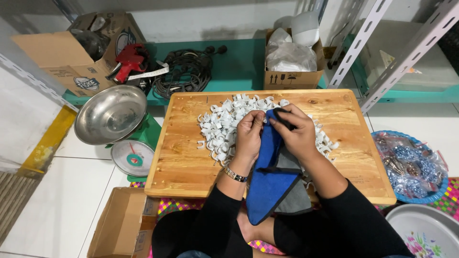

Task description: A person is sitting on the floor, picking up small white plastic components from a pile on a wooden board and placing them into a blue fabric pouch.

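A blue cloth pouch (269, 177) with black trim and grey lining hangs from both my hands over a low wooden table (191, 162). My left hand (249, 134) pinches its upper left edge. My right hand (296, 131) grips the top right corner. Behind and under the hands lies a heap of several small white plastic clips (222, 124) on the table. A metal bracelet sits on my left wrist.
A scale with a steel bowl (111, 113) stands left of the table. Cardboard boxes (71, 52) (292, 71), a red tool (128, 59) and black cables (184, 71) line a teal shelf behind. A blue basket (432, 196) of small bagged parts sits right; an open box (122, 224) lies near left.
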